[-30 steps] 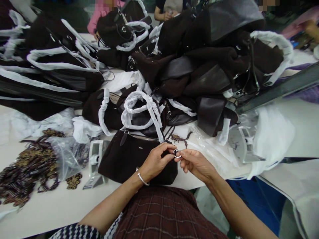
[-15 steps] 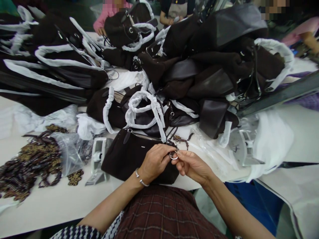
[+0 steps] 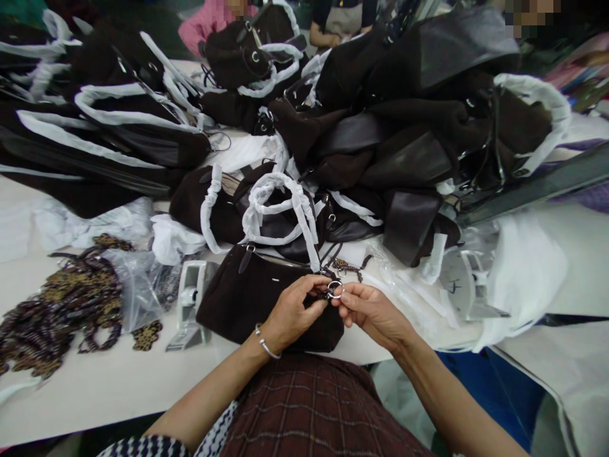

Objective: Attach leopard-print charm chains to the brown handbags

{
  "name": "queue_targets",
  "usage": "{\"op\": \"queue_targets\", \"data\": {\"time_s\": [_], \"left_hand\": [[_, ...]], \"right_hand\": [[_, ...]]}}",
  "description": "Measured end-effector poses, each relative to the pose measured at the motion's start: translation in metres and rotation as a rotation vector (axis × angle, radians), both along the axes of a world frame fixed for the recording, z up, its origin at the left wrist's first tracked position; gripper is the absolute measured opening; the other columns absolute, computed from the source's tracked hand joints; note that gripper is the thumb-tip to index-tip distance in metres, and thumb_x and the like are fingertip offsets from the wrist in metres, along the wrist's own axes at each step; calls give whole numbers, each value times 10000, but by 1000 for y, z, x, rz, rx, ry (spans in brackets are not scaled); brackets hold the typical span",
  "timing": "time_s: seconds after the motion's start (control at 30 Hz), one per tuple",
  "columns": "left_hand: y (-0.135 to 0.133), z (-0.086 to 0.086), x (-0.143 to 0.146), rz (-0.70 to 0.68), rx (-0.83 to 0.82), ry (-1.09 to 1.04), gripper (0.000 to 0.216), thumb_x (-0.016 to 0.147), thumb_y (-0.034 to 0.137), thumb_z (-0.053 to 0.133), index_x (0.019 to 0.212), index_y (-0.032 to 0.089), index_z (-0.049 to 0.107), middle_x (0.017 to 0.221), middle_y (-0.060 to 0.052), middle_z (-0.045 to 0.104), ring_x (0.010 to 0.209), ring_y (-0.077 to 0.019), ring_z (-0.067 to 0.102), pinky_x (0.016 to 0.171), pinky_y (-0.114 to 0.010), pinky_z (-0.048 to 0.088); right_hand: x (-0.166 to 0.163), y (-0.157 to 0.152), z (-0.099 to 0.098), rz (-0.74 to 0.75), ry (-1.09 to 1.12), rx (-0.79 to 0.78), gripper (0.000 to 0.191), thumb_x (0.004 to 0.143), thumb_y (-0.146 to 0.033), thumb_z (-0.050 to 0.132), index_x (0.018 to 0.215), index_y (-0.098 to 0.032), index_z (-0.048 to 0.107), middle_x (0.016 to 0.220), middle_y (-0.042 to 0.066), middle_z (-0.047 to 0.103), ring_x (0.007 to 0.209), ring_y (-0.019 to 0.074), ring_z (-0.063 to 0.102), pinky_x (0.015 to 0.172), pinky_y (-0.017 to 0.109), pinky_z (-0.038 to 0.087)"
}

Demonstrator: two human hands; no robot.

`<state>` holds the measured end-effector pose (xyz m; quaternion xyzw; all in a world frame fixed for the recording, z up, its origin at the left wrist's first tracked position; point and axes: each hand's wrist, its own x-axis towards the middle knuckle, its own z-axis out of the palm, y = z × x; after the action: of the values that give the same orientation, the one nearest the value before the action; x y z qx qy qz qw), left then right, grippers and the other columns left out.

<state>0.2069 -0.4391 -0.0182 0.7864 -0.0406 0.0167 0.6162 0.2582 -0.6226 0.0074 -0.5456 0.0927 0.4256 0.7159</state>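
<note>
A dark brown handbag (image 3: 266, 285) lies in front of me at the table's near edge, its handle wrapped in white paper. Over its right end my two hands meet at a silver metal ring (image 3: 340, 287). The thumb and fingers of my right hand (image 3: 371, 312) pinch the ring from the right. My left hand (image 3: 295, 310) is closed from the left around a small dark piece beside the ring, with thumb and forefinger close to it; what that piece is stays partly hidden. Just beyond the hands lies a short brown patterned chain (image 3: 349, 266).
A heap of brown chains (image 3: 71, 298) and a clear plastic bag (image 3: 136, 289) lie at left. Metal tape dispensers stand left (image 3: 189, 301) and right (image 3: 471, 285). Piled dark bags (image 3: 380, 139) fill the far side, where other people (image 3: 340, 22) stand.
My left fingers have loosened and spread slightly, and the ring now stands more upright and in plainer sight between the hands. The camera view has shifted a little.
</note>
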Motion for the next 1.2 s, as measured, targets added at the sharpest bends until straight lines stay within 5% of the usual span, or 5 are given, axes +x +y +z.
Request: {"op": "queue_targets", "data": {"time_s": [0.3,0.53,0.73,1.0,1.2], "left_hand": [[0,6,3,-14,-160,199,171,848,291,620,971,185,675,943,-42,685,901,-170,622,844,-281,469],[-12,-8,3,-6,-935,586,282,775,353,717,910,124,624,813,-49,667,731,-139,644,760,-288,508],[-18,-10,4,-23,-1120,636,327,736,351,760,907,127,595,809,-51,662,746,-145,649,758,-298,527],[-16,-19,4,13,-699,466,238,784,321,711,886,147,585,868,-28,638,793,-122,602,769,-251,466],[-11,-5,9,35,-277,296,147,789,301,681,791,159,643,861,-21,598,829,-145,573,792,-260,445]], "right_hand": [[0,-1,5,38,-87,-39,259,739,-339,764,910,-153,708,886,72,697,615,101,592,503,210,482],[1,3,-5,-102,-395,-336,253,734,-375,757,886,-177,720,733,20,670,619,119,554,560,246,456],[-2,9,-12,-103,-342,-276,256,752,-396,743,879,-174,736,754,35,701,642,131,584,613,266,470],[8,9,-15,-129,-148,-204,310,698,-429,774,829,-151,727,743,50,681,587,126,587,540,264,477],[7,14,-19,-158,-322,-334,206,716,-377,760,706,-176,719,664,6,635,616,112,511,580,253,399]]}}
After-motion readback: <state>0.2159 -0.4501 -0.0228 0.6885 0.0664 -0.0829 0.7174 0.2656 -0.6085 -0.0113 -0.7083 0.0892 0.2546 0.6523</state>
